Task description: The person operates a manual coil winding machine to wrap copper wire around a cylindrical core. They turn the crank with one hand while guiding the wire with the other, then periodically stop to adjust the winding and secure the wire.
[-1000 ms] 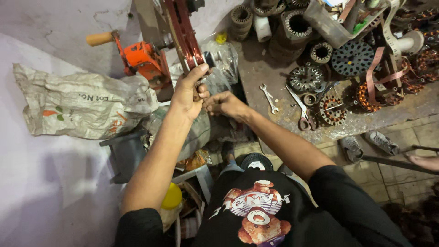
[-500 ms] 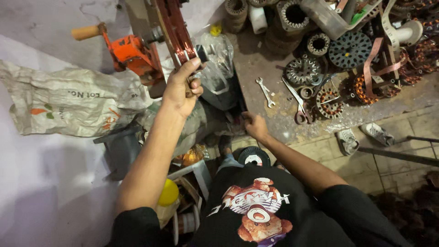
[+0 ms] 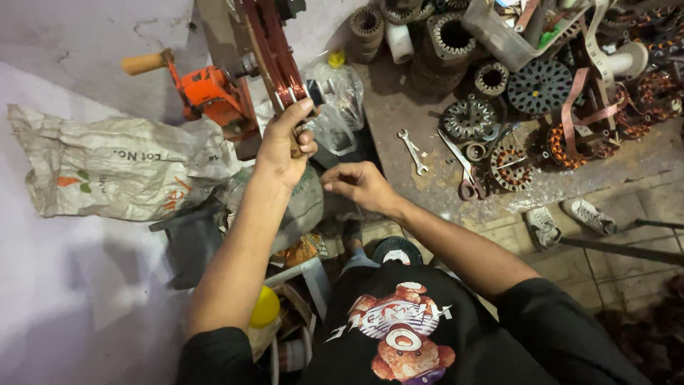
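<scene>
A coil of reddish copper wire is seen wound on the long red former of a hand-cranked winding machine, whose orange gear body and wooden crank handle sit just to its left, against the pale wall. The winding looks well built up — many turns lie side by side on the former — but it is not yet taken off, so the coil is judged to be wound or nearly wound, with removal and tying off left to do.

The left hand is curled around the lower end of the former, thumb raised against the copper turns. The right hand is held just below and to the right, fingers loosely pinched together; whether a strand of wire is caught between them cannot be told.

Further out, a printed woven sack is draped to the left. On the grimy bench to the right a small open-ended spanner, a pair of scissors and several round motor stators are spread — some already carrying copper windings.
</scene>
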